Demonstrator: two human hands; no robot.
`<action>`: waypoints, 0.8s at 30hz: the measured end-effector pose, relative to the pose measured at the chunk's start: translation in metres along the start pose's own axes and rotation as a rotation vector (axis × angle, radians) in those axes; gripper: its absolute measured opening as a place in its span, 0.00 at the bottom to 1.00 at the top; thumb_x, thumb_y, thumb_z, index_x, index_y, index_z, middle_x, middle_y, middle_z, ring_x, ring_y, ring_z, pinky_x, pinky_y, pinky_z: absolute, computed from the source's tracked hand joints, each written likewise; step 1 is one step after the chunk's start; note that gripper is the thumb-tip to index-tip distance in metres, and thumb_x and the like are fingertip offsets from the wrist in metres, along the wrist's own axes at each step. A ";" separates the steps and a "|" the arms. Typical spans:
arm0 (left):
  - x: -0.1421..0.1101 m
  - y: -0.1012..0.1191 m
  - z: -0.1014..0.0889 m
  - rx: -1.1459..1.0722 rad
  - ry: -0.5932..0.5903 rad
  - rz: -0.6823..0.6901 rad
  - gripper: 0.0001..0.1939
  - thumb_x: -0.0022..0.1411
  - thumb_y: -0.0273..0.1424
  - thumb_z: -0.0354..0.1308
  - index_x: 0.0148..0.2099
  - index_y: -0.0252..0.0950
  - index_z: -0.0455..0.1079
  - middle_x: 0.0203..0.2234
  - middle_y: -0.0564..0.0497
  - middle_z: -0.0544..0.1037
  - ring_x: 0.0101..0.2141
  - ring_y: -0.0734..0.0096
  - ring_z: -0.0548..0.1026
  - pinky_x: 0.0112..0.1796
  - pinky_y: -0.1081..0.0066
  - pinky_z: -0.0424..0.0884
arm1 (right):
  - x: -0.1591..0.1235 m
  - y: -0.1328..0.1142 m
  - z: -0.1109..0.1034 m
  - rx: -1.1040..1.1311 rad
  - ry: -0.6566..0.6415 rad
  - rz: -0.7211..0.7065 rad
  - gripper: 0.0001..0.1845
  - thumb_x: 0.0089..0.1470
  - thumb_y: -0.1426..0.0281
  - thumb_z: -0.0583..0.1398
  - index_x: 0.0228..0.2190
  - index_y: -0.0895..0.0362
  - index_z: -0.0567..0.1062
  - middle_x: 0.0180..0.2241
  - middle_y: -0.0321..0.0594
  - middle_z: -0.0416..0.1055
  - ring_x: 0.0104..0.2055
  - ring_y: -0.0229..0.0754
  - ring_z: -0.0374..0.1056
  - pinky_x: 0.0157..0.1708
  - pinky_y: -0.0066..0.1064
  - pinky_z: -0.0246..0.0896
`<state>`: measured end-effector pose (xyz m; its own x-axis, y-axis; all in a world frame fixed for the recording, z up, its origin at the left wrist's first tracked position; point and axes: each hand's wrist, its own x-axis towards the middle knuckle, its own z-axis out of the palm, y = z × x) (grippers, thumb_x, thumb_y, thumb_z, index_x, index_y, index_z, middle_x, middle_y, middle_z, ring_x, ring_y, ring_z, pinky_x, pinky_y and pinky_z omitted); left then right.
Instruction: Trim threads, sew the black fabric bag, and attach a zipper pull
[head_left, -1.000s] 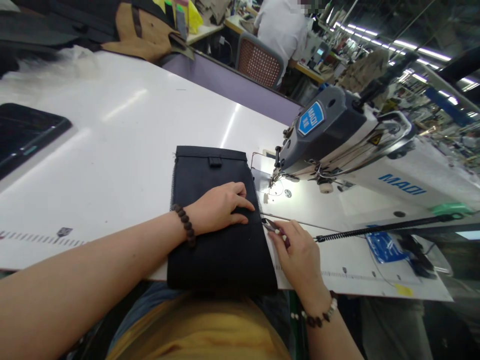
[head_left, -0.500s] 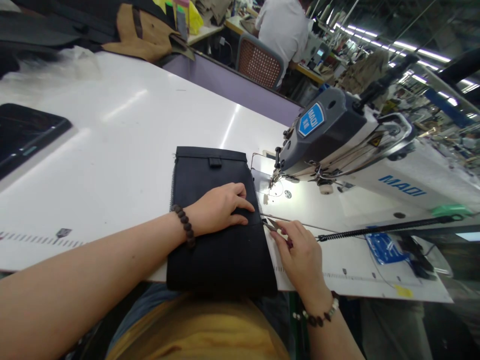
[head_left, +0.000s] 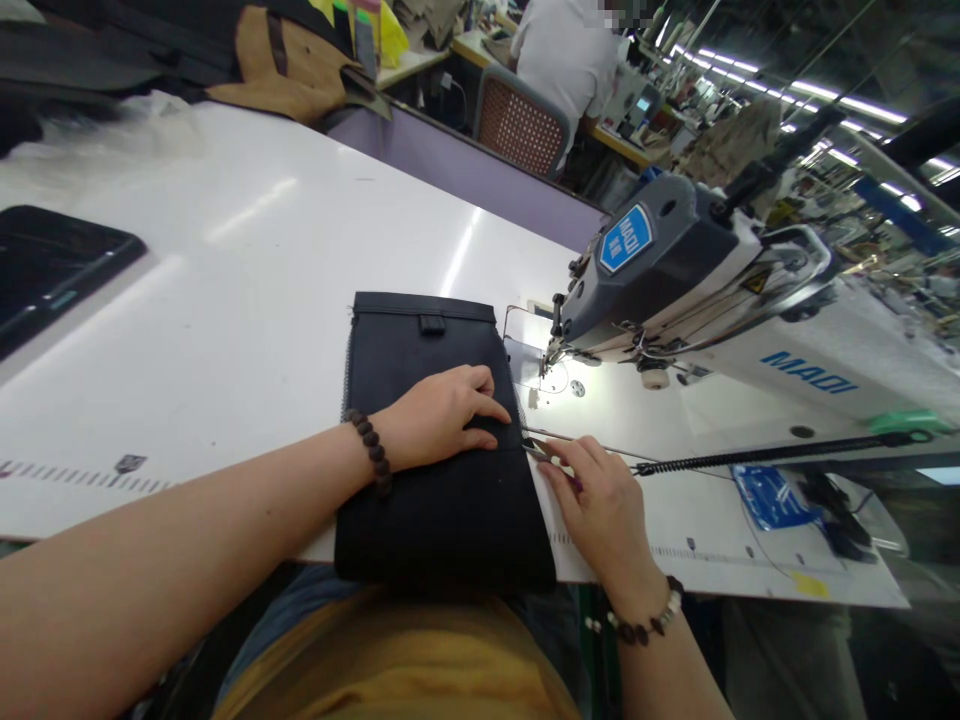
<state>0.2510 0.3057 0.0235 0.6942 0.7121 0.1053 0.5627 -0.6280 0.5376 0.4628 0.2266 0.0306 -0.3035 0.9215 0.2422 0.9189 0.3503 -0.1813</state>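
A black fabric piece [head_left: 442, 520] lies over the table's front edge before me, with a sewn band and a small tab [head_left: 433, 324] near its far end. On its middle rests my left hand [head_left: 448, 412], fingers apart and pressing down, grasping nothing. My right hand [head_left: 600, 500] is closed around thread snips [head_left: 541, 452] just off the fabric's right side. Their blade tips meet the fabric edge beside a seam line; whether they cut it I cannot tell.
To the right stands a sewing machine [head_left: 660, 270], its needle area close to the fabric. A black phone-like object [head_left: 56, 270] lies far left. Clear plastic [head_left: 97, 150] and brown pieces [head_left: 300, 70] are at the back. A blue packet [head_left: 776, 497] sits right. Another person [head_left: 562, 60] sits beyond the purple partition.
The snips have moved slightly left, so their tips now reach the fabric edge, and their blades look closer together. My left hand and the fabric stay in place.
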 end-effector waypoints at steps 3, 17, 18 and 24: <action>0.000 0.000 0.000 0.004 -0.002 -0.001 0.13 0.54 0.35 0.60 0.43 0.41 0.73 0.36 0.50 0.66 0.38 0.67 0.67 0.40 0.70 0.65 | 0.002 0.002 0.002 0.068 0.001 0.003 0.08 0.56 0.69 0.54 0.36 0.57 0.71 0.30 0.39 0.68 0.30 0.42 0.62 0.31 0.32 0.53; 0.000 0.003 -0.002 -0.014 -0.021 0.007 0.14 0.54 0.34 0.60 0.45 0.40 0.72 0.36 0.48 0.67 0.38 0.67 0.67 0.40 0.70 0.65 | 0.009 0.001 -0.001 0.564 0.165 0.425 0.10 0.55 0.65 0.53 0.30 0.57 0.71 0.22 0.36 0.67 0.24 0.38 0.62 0.25 0.29 0.56; 0.000 0.003 -0.002 -0.012 -0.020 0.008 0.14 0.54 0.34 0.60 0.45 0.40 0.72 0.37 0.48 0.67 0.38 0.66 0.67 0.40 0.70 0.65 | 0.007 0.002 -0.001 0.472 0.149 0.363 0.10 0.55 0.66 0.53 0.30 0.57 0.71 0.25 0.37 0.68 0.27 0.39 0.63 0.28 0.30 0.57; 0.000 0.003 -0.001 -0.015 -0.014 0.003 0.14 0.54 0.34 0.60 0.44 0.41 0.72 0.37 0.49 0.67 0.38 0.67 0.68 0.40 0.70 0.65 | -0.003 0.001 -0.001 0.151 0.022 0.183 0.10 0.54 0.63 0.55 0.32 0.58 0.70 0.27 0.39 0.66 0.28 0.41 0.61 0.29 0.32 0.55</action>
<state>0.2518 0.3046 0.0260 0.7021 0.7057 0.0955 0.5536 -0.6252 0.5502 0.4647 0.2240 0.0304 -0.1279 0.9688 0.2122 0.9097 0.1998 -0.3639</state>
